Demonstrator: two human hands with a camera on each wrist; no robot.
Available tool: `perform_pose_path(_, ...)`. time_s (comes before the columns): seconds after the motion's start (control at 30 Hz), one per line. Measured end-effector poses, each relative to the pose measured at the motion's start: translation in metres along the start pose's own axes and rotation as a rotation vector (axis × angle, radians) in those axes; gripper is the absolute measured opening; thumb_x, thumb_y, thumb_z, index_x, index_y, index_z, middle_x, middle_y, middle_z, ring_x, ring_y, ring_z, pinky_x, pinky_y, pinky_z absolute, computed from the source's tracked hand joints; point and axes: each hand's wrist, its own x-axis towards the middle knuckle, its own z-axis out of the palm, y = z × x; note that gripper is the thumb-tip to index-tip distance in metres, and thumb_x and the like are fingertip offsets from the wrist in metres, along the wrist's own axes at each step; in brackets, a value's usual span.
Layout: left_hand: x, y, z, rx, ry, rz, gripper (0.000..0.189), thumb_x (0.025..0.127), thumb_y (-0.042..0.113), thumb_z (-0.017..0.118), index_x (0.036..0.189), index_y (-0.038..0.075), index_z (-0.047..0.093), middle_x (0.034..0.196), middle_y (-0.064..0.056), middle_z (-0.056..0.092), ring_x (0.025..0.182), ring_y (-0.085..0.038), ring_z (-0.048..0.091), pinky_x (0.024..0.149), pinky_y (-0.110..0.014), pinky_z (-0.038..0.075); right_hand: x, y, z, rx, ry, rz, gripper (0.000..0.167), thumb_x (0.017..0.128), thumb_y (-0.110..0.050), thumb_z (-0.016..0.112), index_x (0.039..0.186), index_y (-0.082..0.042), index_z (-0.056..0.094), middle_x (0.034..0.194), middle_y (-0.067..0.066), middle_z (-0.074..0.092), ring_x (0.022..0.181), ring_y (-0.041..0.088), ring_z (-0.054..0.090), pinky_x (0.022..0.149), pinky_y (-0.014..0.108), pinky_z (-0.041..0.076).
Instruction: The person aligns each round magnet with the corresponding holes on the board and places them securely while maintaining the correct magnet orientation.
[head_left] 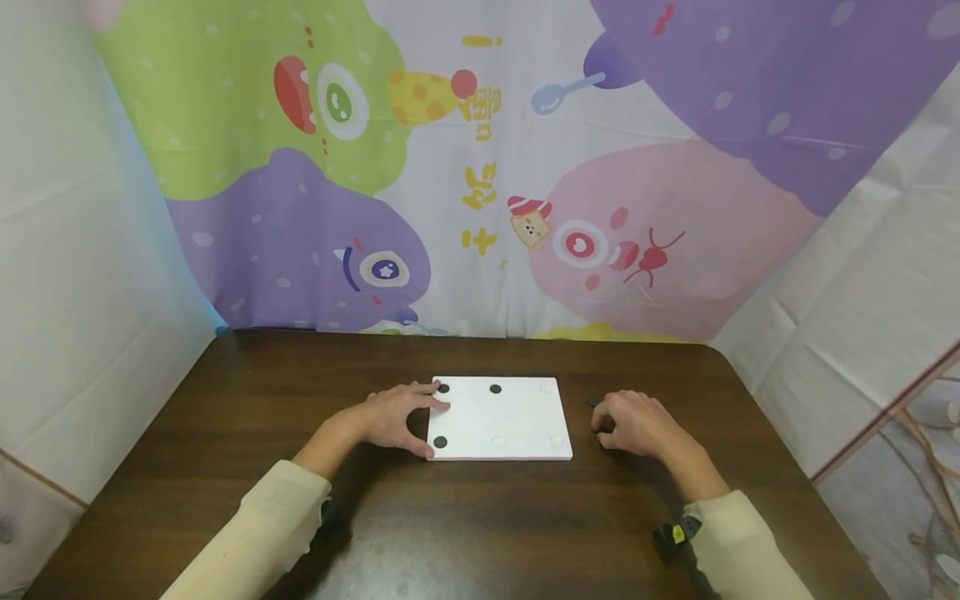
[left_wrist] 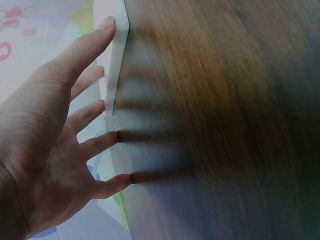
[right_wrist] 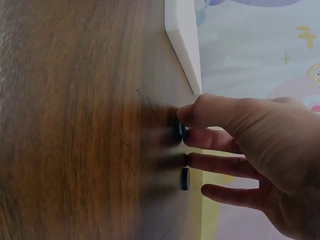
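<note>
A white rectangular board (head_left: 502, 417) lies on the brown table. Two black discs (head_left: 496, 389) sit along its far edge, and a third black disc (head_left: 440, 442) is at its near left corner. Pale round marks show at its other spots. My left hand (head_left: 392, 417) spreads over the board's left edge, thumb at the near corner and fingertips on the far left part. Right of the board, my right hand (head_left: 636, 423) pinches a small black disc (right_wrist: 179, 129) between thumb and index finger, close over the table. Another black disc (right_wrist: 185, 179) stands by its outer fingers.
The wooden table (head_left: 465, 525) ends at a cartoon-printed curtain (head_left: 480, 292) behind the board. White fabric walls (head_left: 82, 233) flank both sides. At the lower right, cables (head_left: 930, 450) show beyond the table's edge.
</note>
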Motion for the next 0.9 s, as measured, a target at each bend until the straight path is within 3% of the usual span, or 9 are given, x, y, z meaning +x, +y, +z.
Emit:
perform_pose_path(0.03,-0.003,0.008,-0.004,-0.008,-0.011,-0.006,0.088,0.088,0.058,0.092,0.163,0.022,0.062,0.185,-0.017,0.036,0.168,-0.063,0.028,0.114,-0.103,0.019,0.0,0.0,0.0,0.002,0.0,0.0,0.008,0.093,-0.019,0.09,0.098,-0.023,0.085,0.101,-0.005,0.079,0.09,0.014,0.068,0.071,0.038,0.056)
perform_pose_path(0.13,-0.004,0.009,-0.004,-0.008,-0.007,0.004,0.088,0.088,0.057,0.092,0.163,0.022,0.062,0.185,-0.019,0.036,0.167,-0.065,0.029,0.112,-0.104,0.02,0.0,-0.001,0.0,0.006,0.001,0.004,0.009,0.093,-0.019,0.09,0.096,-0.024,0.083,0.097,-0.006,0.077,0.087,0.013,0.066,0.07,0.037,0.055)
perform_pose_path(0.27,0.011,-0.023,0.012,0.018,0.015,0.013,0.094,0.084,0.078,0.086,0.163,0.033,0.061,0.186,-0.012,0.037,0.168,-0.062,0.03,0.11,-0.104,0.021,-0.001,0.0,0.0,0.006,0.006,0.001,0.01,0.092,-0.019,0.089,0.095,-0.024,0.082,0.096,-0.007,0.075,0.086,0.013,0.064,0.069,0.036,0.053)
perform_pose_path(0.3,0.011,-0.024,0.012,0.023,0.015,0.013,0.095,0.083,0.08,0.086,0.163,0.033,0.061,0.186,-0.011,0.037,0.168,-0.062,0.031,0.11,-0.104,0.022,-0.001,0.0,0.0,0.003,0.007,0.001,0.009,0.092,-0.019,0.089,0.094,-0.024,0.082,0.096,-0.007,0.074,0.086,0.013,0.063,0.069,0.036,0.053)
perform_pose_path(0.37,0.009,-0.019,0.01,0.016,0.011,0.008,0.093,0.085,0.076,0.087,0.163,0.031,0.062,0.185,-0.013,0.037,0.167,-0.063,0.031,0.11,-0.104,0.021,-0.001,0.0,0.0,0.002,0.008,0.0,0.009,0.092,-0.019,0.089,0.095,-0.024,0.081,0.096,-0.007,0.074,0.086,0.013,0.063,0.069,0.035,0.052)
perform_pose_path(0.5,-0.004,0.006,-0.004,-0.007,-0.005,0.006,0.089,0.087,0.061,0.092,0.162,0.022,0.063,0.184,-0.02,0.037,0.166,-0.064,0.032,0.11,-0.105,0.02,-0.001,-0.001,0.0,0.0,0.009,-0.003,0.01,0.092,-0.018,0.088,0.095,-0.024,0.081,0.097,-0.007,0.074,0.086,0.012,0.062,0.069,0.035,0.052)
perform_pose_path(0.57,-0.003,0.005,-0.004,0.004,0.0,0.01,0.089,0.087,0.063,0.091,0.162,0.023,0.063,0.184,-0.019,0.037,0.166,-0.062,0.033,0.109,-0.105,0.021,-0.001,-0.001,-0.001,0.002,0.01,-0.004,0.01,0.092,-0.017,0.088,0.095,-0.024,0.08,0.097,-0.007,0.073,0.085,0.012,0.062,0.069,0.034,0.051)
perform_pose_path(0.7,0.007,-0.017,0.009,0.025,0.026,0.005,0.093,0.083,0.075,0.089,0.161,0.033,0.063,0.186,-0.01,0.036,0.168,-0.056,0.033,0.111,-0.103,0.023,0.0,-0.001,-0.003,0.006,0.011,-0.004,0.011,0.092,-0.017,0.088,0.093,-0.024,0.08,0.094,-0.007,0.071,0.083,0.012,0.06,0.067,0.032,0.049)
perform_pose_path(0.9,0.019,-0.037,0.019,0.047,0.039,0.015,0.093,0.083,0.075,0.088,0.161,0.033,0.063,0.186,-0.012,0.036,0.166,-0.058,0.034,0.107,-0.105,0.023,0.003,-0.003,-0.009,0.008,0.023,-0.005,0.012,0.09,-0.018,0.089,0.09,-0.025,0.079,0.091,-0.007,0.071,0.082,0.012,0.061,0.066,0.032,0.048)
